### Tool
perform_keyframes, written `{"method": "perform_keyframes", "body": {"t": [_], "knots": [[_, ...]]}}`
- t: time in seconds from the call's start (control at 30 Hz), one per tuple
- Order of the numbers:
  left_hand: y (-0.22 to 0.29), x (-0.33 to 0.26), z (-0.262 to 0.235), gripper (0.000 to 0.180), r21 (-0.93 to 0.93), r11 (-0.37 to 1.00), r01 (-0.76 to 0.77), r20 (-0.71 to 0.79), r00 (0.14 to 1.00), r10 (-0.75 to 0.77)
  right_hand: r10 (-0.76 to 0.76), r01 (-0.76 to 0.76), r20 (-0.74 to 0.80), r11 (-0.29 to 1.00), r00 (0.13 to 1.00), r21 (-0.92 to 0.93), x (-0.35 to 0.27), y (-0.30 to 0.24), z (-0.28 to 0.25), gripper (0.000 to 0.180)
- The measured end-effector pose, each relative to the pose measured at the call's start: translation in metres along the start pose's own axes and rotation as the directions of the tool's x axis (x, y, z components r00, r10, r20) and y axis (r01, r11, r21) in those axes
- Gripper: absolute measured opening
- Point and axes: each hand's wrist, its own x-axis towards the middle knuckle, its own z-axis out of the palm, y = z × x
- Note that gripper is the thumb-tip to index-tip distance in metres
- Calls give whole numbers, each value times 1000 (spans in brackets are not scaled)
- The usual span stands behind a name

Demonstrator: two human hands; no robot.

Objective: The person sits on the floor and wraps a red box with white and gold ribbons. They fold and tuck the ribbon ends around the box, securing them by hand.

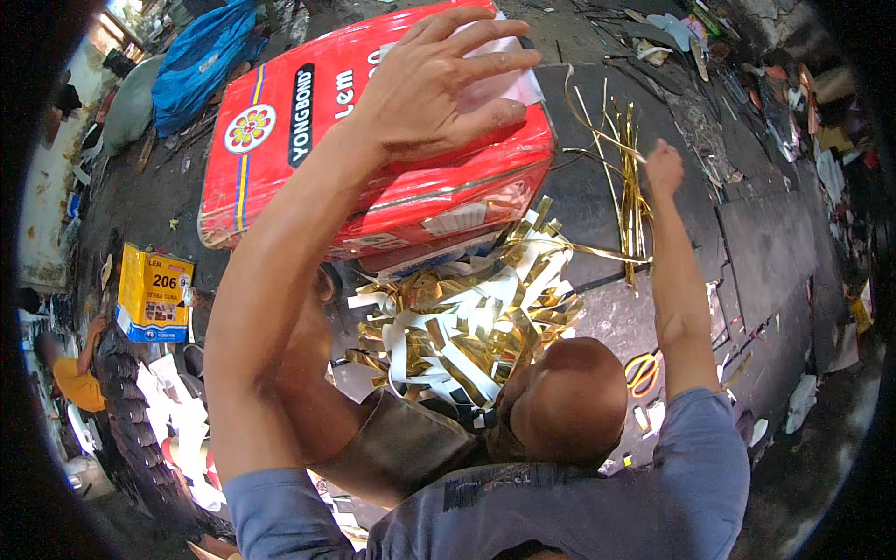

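Note:
My left hand (pixel 443 82) rests on top of a big red tin (pixel 280 177), its fingers spread. Pale pinkish paper (pixel 513 86) lies beneath its fingers. To the right, my right hand (pixel 665 168) is closed, and a thin pale strip (pixel 616 144) runs from it toward the left. Close by on the dark work surface lies a bundle of narrow gold strips (pixel 631 210). Below the tin is a loose heap of gold and white strips (pixel 467 322). The right hand's fingers are small and partly hidden in this view.
Orange-handled scissors (pixel 642 373) lie below the right hand. A yellow and blue tin (pixel 154 294) stands at left, near another person in yellow (pixel 79 381). Blue plastic sheeting (pixel 201 70) lies at far left. Scraps (pixel 803 112) litter the right side.

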Motion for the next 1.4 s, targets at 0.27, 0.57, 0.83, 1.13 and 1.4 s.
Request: {"method": "perform_keyframes", "body": {"t": [0.27,0.57,0.83,1.13,1.4], "knots": [[6,14,-3,63,-93,996,12,41,999,-8,-614,485,174,740,770,466,-176,-47,-10,26],[107,-22,-12,35,-177,939,-295,75,947,312,-794,636,477,596,377,490,-308,-84,12,36],[148,-59,-10,53,-597,520,611,569,779,-262,-853,356,488,404,-187,843,-177,-179,-223,35],[85,-79,-157,25,-648,-23,761,563,459,-687,-869,-66,493,490,44,869,-34,-221,-332,22],[-26,-115,-223,18,490,375,787,42,408,-912,-876,435,428,481,220,761,-47,-290,-239,20]]}}
